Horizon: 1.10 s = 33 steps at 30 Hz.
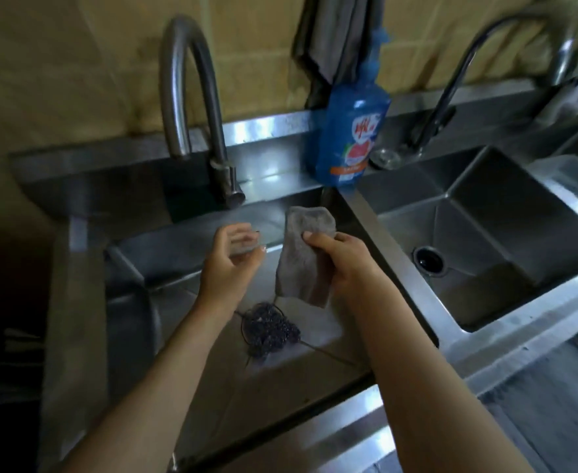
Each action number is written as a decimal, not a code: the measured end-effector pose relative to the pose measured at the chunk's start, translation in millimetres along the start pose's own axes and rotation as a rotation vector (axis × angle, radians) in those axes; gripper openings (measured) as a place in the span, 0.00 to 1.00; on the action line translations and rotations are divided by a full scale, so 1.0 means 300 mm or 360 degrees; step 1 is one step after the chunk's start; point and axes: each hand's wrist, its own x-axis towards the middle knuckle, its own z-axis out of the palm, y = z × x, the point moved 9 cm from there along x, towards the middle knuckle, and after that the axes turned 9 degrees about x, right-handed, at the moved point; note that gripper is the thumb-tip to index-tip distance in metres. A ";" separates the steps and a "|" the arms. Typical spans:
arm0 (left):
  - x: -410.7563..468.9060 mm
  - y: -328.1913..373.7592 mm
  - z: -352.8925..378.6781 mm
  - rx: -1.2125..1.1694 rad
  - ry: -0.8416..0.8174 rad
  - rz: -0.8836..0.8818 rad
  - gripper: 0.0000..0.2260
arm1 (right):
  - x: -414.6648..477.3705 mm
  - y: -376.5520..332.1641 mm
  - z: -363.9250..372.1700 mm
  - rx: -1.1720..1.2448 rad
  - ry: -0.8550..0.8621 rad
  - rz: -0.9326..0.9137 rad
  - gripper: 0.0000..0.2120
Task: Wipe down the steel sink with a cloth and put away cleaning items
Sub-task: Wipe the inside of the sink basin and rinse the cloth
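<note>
My right hand gripped the grey cloth. My left hand, just beside it, was loosely curled and empty.

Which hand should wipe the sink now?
Right, probably. The right hand already grips the cloth above the sink basin, while the left hand beside it seems to hold nothing.

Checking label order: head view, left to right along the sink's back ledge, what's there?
Left faucet → blue detergent bottle → right faucet; hanging grey cloth omitted, since it overlaps the bottle.
</note>
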 end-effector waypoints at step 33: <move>-0.584 0.261 -0.074 0.0032 0.1033 -0.0134 0.14 | -0.277 -0.115 0.098 -0.0741 -0.1101 0.0035 0.12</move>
